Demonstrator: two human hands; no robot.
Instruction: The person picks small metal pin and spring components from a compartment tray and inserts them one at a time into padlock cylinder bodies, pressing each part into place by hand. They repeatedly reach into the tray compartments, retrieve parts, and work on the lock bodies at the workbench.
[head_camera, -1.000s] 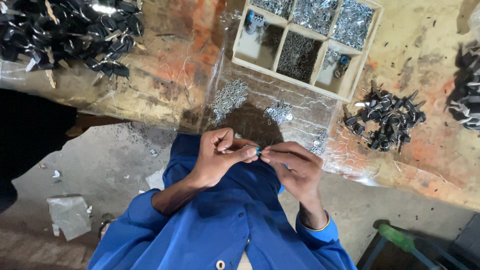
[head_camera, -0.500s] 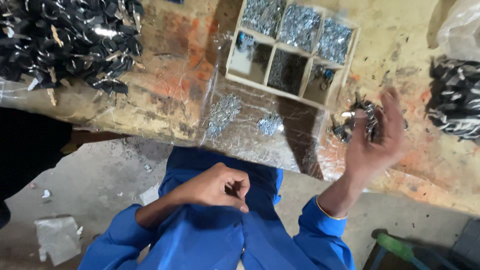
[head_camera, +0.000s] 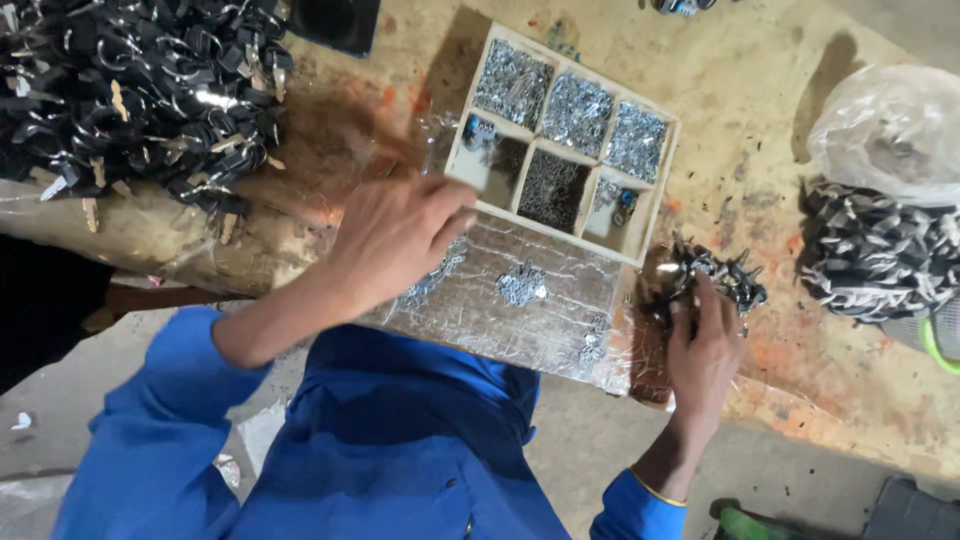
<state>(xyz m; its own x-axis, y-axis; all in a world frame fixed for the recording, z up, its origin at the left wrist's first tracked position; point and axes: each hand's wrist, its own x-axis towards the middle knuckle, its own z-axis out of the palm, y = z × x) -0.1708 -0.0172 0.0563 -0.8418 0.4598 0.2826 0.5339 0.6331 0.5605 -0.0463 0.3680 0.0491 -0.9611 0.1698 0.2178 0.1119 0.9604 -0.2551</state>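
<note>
Black, metal-tipped parts lie in one big heap (head_camera: 140, 90) at the far left of our bench (head_camera: 760, 90). Next comes our left hand (head_camera: 400, 235), stretched forward from its blue sleeve (head_camera: 170, 400), palm down and fingers loosely spread, its grip open and holding nothing; it hovers over a clear plastic sheet (head_camera: 520, 320) and the near corner of a wooden tray (head_camera: 655, 215). Under and beside that hand we count two small scatters of silvery bits (head_camera: 520, 285) on the sheet. The tray has six compartments: three at the back filled with shiny metal pieces, three in front holding darker or sparser ones. Further right, our right hand (head_camera: 705, 350) rests at the bench edge, fingers curled down onto one small cluster of dark metal parts (head_camera: 715, 280); we cannot tell whether its grip has closed on any piece. At the far right sit one pile of black-and-white pieces (head_camera: 875, 260) and one cloudy plastic bag (head_camera: 890, 130).
</note>
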